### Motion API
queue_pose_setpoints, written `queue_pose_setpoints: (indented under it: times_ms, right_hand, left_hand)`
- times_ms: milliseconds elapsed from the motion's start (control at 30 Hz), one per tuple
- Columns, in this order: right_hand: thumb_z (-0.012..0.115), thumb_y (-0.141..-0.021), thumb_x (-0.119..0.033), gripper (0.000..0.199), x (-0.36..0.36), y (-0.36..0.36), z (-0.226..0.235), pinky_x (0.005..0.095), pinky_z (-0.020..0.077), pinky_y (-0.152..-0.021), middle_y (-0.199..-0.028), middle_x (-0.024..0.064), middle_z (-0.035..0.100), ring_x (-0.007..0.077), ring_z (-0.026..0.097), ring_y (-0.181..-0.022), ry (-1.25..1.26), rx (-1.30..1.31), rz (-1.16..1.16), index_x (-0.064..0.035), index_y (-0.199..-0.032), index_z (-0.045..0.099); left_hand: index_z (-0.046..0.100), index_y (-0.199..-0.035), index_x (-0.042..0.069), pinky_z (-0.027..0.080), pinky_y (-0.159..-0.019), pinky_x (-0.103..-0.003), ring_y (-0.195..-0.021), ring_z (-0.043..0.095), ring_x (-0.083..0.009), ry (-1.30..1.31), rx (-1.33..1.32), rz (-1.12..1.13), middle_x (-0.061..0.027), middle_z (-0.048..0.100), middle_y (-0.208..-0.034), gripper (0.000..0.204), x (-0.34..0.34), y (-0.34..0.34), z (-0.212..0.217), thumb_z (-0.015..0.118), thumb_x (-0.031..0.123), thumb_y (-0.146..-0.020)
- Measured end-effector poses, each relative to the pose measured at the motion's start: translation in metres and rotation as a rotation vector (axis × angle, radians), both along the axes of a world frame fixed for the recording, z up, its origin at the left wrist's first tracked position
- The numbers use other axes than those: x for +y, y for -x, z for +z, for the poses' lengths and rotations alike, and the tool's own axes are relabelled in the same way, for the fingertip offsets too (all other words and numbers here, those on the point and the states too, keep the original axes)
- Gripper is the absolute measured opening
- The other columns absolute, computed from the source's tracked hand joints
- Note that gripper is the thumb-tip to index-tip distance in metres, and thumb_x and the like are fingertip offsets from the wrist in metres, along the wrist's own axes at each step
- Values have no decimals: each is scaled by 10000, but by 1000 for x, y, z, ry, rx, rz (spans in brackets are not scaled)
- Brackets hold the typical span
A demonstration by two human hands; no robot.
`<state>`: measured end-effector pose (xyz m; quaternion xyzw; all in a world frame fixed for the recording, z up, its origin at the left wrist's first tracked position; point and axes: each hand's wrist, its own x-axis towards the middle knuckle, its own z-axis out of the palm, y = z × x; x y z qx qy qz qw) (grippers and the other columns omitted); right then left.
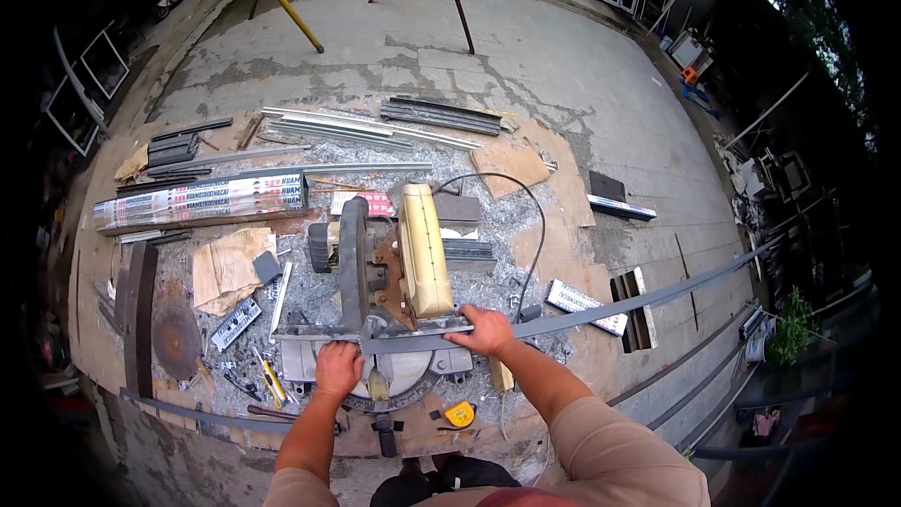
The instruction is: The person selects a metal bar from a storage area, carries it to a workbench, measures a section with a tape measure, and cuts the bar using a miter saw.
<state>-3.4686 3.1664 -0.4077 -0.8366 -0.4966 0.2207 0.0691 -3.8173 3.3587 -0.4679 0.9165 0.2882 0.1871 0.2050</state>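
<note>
Pressing metal strip (601,312) onto saw (394,263)

Long metal strip (601,312) across saw base (394,371) — tape measure (459,414) before it, boxed profiles (202,200) behind-left

Short beige sleeves — bare forearms, left hand (338,366), right hand (490,330) ungloved.

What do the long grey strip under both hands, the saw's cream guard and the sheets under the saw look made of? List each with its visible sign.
Long grey strip: probably aluminium or painted metal; thin, even profile, dull grey sheen, spanning far to the right with a slight curve.
Cream guard: painted metal or plastic, cannot tell; smooth glossy cream shell.
Sheets: likely cardboard or thin board; flat matte brown, strewn with pale shavings.
</note>
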Motion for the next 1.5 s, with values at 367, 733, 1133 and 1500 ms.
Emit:
queue_pose_setpoints:
  times_ms: [367, 733, 1133, 1500]
  right_hand:
    - [684, -868, -839, 802, -2, 7, 7, 520, 598, -924, -1131, 201, 790, 418, 759, -1047, -12, -47, -5, -148, -1275, 671]
    - [667, -880, -837, 794, 1, 5, 7, 519, 591, -901, -1085, 198, 794, 408, 763, -1025, 19, -22, 4, -150, -1277, 672]
    - [687, -879, -814, 789, 0, 4, 4, 520, 586, -909, -1070, 208, 790, 415, 760, -1028, -4, -24, 9, -138, -1287, 674]
    - [725, -859, -794, 775, -1, 7, -1, 504, 596, -920, -1072, 189, 801, 407, 767, -1025, -43, -41, -6, -148, -1287, 703]
  left_hand:
    - [662, -897, 117, 506, -852, -510, -901, 650, -380, 7, -48, -5, -118, 673, -886, 247, -1, 1, -1, 826, 302, -900]
    - [678, -923, 112, 508, -875, -513, -925, 655, -379, 19, -31, -15, -123, 684, -908, 228, 0, 1, 2, 820, 288, -892]
    - [686, -973, 94, 506, -884, -525, -938, 653, -402, 34, -36, -29, -136, 690, -927, 234, 0, 1, 1, 809, 279, -902]
    - [673, -941, 103, 508, -867, -513, -928, 650, -398, 12, -62, -23, -133, 686, -919, 243, 0, 2, 4, 810, 302, -915]
